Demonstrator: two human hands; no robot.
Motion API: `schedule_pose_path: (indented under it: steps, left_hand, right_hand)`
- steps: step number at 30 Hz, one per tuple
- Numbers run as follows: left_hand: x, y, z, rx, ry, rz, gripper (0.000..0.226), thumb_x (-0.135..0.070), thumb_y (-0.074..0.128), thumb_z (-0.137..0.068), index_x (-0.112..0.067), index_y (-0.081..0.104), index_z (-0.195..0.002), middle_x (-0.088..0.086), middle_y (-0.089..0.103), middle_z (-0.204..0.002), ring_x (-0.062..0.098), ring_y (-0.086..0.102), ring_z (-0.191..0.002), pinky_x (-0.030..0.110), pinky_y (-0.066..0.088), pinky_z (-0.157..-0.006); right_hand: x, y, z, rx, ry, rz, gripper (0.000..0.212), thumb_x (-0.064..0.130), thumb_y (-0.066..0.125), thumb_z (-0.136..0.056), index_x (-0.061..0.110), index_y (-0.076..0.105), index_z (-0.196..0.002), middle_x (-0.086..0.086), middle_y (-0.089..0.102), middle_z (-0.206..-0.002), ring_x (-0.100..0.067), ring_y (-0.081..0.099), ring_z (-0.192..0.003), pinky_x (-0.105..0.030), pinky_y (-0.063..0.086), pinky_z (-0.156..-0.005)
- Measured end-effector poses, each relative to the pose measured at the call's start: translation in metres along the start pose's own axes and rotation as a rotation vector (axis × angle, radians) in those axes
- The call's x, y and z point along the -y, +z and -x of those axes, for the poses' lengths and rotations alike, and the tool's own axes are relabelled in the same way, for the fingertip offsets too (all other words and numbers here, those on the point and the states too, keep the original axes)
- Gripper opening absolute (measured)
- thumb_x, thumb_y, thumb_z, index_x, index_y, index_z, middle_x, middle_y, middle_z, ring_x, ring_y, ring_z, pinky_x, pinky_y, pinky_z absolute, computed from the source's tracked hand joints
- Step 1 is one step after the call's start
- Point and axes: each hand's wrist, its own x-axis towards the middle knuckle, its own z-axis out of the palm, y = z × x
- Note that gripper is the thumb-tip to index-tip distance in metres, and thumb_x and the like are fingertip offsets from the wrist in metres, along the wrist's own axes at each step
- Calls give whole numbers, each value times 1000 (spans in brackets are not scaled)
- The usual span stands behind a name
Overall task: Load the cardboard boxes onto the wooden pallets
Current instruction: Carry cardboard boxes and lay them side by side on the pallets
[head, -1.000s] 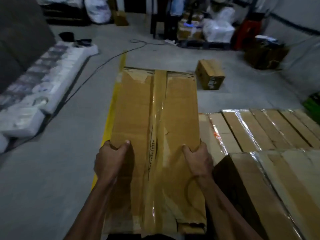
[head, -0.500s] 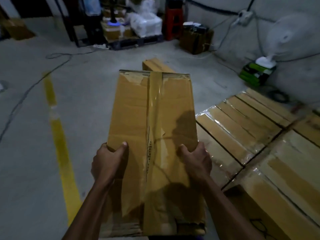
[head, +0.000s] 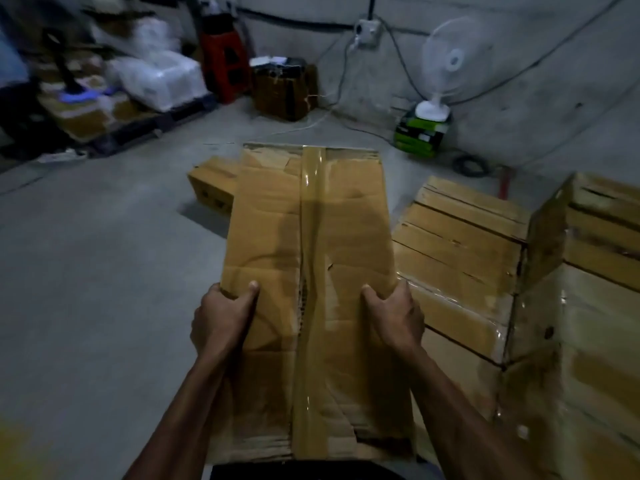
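cardboard box (head: 311, 271): being carried long-ways out in front of the body, clear of the floor, top face up, far end pointing toward the wall.
left hand (head: 221, 323): gripping the box's left edge, thumb lying on the top face, fingers wrapping out of sight round the side.
right hand (head: 394, 317): gripping the right edge the same way, thumb on top, fingers hidden down the side.
tape (head: 313, 306): running glossy down the middle seam, wrinkling and lifting around mid-length.
handling: looking fairly stiff yet worn, top flaps creasing and tearing; probably moderate in weight, judging by the two-handed carry; tape likely slippery, so keeping to bare cardboard edges, ideally getting fingers under the bottom.
stacked boxes (head: 460, 251): sitting just right of the carried box, film-wrapped and shining; pallet underneath not showing.
small box (head: 211, 181): lying on the floor beyond the far left corner.
fan (head: 446, 64): standing by the wall, well apart.
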Motion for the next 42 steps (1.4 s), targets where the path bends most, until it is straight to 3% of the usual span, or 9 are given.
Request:
schedule_pose_path:
  steps: [5, 11, 15, 19, 23, 29, 36, 39, 42]
  left_hand:
    - [-50, 40, -94, 204, 129, -9, 62, -68, 60, -81, -18, 61, -117, 8, 68, -110, 34, 63, -98, 41, 50, -82]
    - [-106, 96, -192, 473, 300, -50, 60, -63, 64, -82, -17, 60, -120, 7, 66, -116, 33, 61, -105, 40, 46, -86]
    - [-139, 129, -227, 653, 438, -123, 63, -65, 63, -81, -19, 58, -124, 6, 65, -120, 35, 61, -107, 45, 46, -89]
    - [-161, 160, -233, 789, 570, -201, 62, -65, 62, -82, -16, 59, -120, 10, 66, -115, 38, 60, -105, 48, 49, -89]
    - [-180, 193, -214, 934, 663, -244, 66, -63, 62, -82, -12, 57, -125, 10, 65, -114, 36, 61, -103, 47, 51, -85]
    - [-202, 243, -173, 1060, 809, -307, 71, -62, 63, -82, -10, 54, -130, 12, 62, -117, 34, 60, -103, 44, 52, -82]
    - [-225, 291, -157, 1239, 893, -399, 68, -63, 64, -80, -9, 57, -120, 8, 63, -105, 29, 61, -93, 45, 54, -83]
    - [-237, 319, -156, 1338, 946, -474, 63, -58, 65, -83, -5, 58, -116, 7, 61, -99, 25, 58, -86, 34, 48, -71]
    - [-245, 351, -162, 1490, 969, -516, 57, -55, 66, -84, -4, 63, -109, 10, 65, -99, 26, 61, -85, 32, 50, -70]
  right_hand:
    - [22, 17, -50, -169, 164, -32, 63, 58, 60, -88, 13, 49, -129, 0, 60, -100, -23, 59, -91, -39, 52, -78]
    - [51, 41, -90, -388, 410, -103, 58, 52, 62, -90, 10, 49, -128, -10, 61, -117, -31, 57, -106, -32, 37, -77]
    - [63, 52, -91, -524, 621, -162, 56, 49, 64, -90, 9, 50, -127, -12, 61, -115, -31, 57, -101, -30, 34, -75]
    - [62, 55, -82, -656, 738, -200, 52, 42, 65, -93, 7, 49, -128, -7, 61, -109, -21, 51, -85, -25, 31, -59]
    - [47, 53, -70, -787, 885, -181, 55, 49, 64, -90, 11, 51, -127, -8, 64, -113, -30, 61, -97, -31, 43, -72]
    - [9, 51, -66, -940, 999, -275, 45, 46, 66, -89, 13, 55, -117, -1, 63, -99, -19, 56, -81, -33, 51, -72]
    - [1, 60, -74, -1034, 1179, -325, 40, 42, 63, -92, 10, 54, -113, 1, 56, -82, -11, 47, -62, -23, 32, -50]
    - [3, 71, -86, -1100, 1267, -344, 34, 41, 63, -92, 13, 48, -104, 7, 46, -72, -9, 43, -59, -26, 35, -55]
    - [9, 84, -105, -1164, 1384, -389, 35, 40, 63, -91, 12, 48, -105, 4, 44, -72, -21, 48, -67, -31, 41, -65]
